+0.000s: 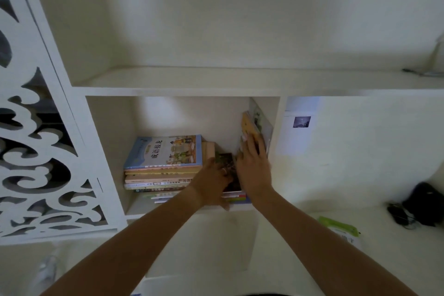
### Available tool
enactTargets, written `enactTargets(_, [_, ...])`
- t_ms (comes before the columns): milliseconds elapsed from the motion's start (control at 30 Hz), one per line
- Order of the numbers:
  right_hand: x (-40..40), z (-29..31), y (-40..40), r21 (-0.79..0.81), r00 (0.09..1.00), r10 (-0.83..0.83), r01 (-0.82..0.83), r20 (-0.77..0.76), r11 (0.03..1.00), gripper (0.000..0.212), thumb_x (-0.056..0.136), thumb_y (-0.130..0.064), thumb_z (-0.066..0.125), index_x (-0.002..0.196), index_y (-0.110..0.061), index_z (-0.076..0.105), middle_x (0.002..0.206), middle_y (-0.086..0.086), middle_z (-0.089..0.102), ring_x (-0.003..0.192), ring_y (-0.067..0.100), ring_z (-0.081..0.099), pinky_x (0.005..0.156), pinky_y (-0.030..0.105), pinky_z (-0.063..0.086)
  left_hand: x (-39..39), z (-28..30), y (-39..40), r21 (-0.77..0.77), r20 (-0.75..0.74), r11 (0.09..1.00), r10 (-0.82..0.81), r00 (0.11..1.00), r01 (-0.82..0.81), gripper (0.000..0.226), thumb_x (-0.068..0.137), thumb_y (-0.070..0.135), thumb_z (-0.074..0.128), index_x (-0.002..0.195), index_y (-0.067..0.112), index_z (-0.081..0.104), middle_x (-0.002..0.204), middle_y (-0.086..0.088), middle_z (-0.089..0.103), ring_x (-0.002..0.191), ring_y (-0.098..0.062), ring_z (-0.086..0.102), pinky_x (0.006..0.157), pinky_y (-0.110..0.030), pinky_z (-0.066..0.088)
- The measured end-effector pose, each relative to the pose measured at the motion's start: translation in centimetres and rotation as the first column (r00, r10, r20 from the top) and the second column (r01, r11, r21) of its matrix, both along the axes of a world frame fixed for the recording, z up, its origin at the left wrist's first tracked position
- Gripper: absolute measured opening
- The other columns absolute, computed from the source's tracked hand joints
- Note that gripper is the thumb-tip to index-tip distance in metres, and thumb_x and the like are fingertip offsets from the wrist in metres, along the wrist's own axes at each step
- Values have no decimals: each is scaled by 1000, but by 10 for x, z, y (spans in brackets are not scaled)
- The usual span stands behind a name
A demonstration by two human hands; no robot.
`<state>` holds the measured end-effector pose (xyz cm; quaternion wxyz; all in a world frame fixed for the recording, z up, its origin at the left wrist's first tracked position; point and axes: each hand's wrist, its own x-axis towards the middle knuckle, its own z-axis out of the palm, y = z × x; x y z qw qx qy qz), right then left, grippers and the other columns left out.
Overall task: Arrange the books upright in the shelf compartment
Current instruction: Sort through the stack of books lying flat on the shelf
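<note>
In the white wooden shelf compartment [113, 142] we see most books still lying flat in a stack [163, 173] at nine o'clock. At three, our right hand [252, 163] presses flat-fingered on two thin upright books [255, 122]; our left hand [213, 180] grips a dark book [228, 161].

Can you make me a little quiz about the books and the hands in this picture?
1. True or false: the books standing against the right wall are held in place by the right hand.
2. The blue-covered book is: A) upright, B) lying on top of the flat stack, C) on the desk.
3. Fill in: the left hand grips a ____ book in the shelf compartment.

Key: 1 true; 2 B; 3 dark.
</note>
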<state>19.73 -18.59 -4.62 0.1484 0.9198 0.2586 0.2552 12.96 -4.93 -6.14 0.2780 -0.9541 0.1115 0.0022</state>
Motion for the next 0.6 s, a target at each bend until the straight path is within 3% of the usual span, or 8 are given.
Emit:
enactTargets(67, [-6, 5, 4, -38, 999, -28, 29, 21, 999, 25, 94, -21, 66, 116, -10, 72, 153, 23, 46, 150, 44, 26, 122, 59, -11, -1, 1, 0, 7, 56, 999, -50, 997, 49, 83, 79, 72, 61, 147, 25, 51, 149, -6, 52, 141, -34, 40, 120, -54, 19])
enactTargets(133, [-12, 10, 10, -61, 999, -24, 26, 26, 998, 26, 97, -23, 62, 117, -10, 69, 147, 21, 51, 143, 40, 36, 121, 53, 16, -8, 0, 1, -76, 138, 994, -67, 988, 78, 78, 72, 67, 73, 137, 25, 62, 144, -6, 57, 141, -34, 41, 119, -56, 18])
enactTargets(233, [-14, 17, 18, 82, 994, 65, -58, -82, 995, 6, 93, -15, 67, 99, -13, 69, 115, 13, 62, 111, 30, 59, 94, 39, 49, -27, -12, 13, -384, 412, 896, -50, 910, 222, 54, 88, 55, 62, 127, 18, 67, 136, -10, 60, 135, -34, 48, 115, -51, 28])
enactTargets(333, [-10, 15, 28, 257, 952, 269, -225, -149, 940, 20, 93, -7, 60, 112, -13, 65, 111, 10, 60, 100, 28, 63, 80, 40, 55, -47, -7, 34, -483, 617, 847, 150, 772, 221, 42, 99, 39, 49, 125, 10, 65, 131, -14, 63, 126, -33, 55, 109, -47, 39])
enactTargets(400, [-10, 16, 39, 319, 878, 425, -347, -222, 882, 34, 92, -5, 56, 126, -11, 60, 125, 10, 58, 111, 31, 60, 87, 44, 55, -55, 6, 49, -575, 626, 801, 299, 721, 167, 44, 100, 34, 46, 134, 10, 60, 133, -13, 62, 124, -29, 56, 104, -43, 43])
enactTargets(500, [-14, 15, 60, 442, 751, 634, -513, -186, 736, 24, 93, -10, 61, 116, -4, 66, 121, 16, 63, 111, 35, 59, 88, 44, 56, -60, 13, 77, -714, 503, 699, 540, 675, -27, 38, 101, 32, 39, 118, 11, 64, 114, -12, 68, 105, -30, 63, 87, -40, 50])
enactTargets(533, [-15, 12, 66, 484, 718, 671, -527, -185, 698, 24, 99, -20, 55, 114, -6, 66, 116, 14, 64, 107, 33, 59, 86, 43, 55, -62, 12, 86, -715, 434, 682, 607, 666, -156, 41, 102, 37, 34, 114, 12, 64, 112, -12, 66, 105, -32, 62, 86, -40, 50])
enactTargets(600, [-17, 10, 75, 495, 685, 693, -532, -226, 687, 44, 101, -47, 41, 117, -13, 64, 114, 7, 64, 109, 28, 56, 89, 41, 51, -65, 5, 97, -716, 359, 635, 691, 628, -290, 46, 100, 45, 34, 115, 12, 62, 118, -15, 63, 110, -38, 59, 91, -45, 50])
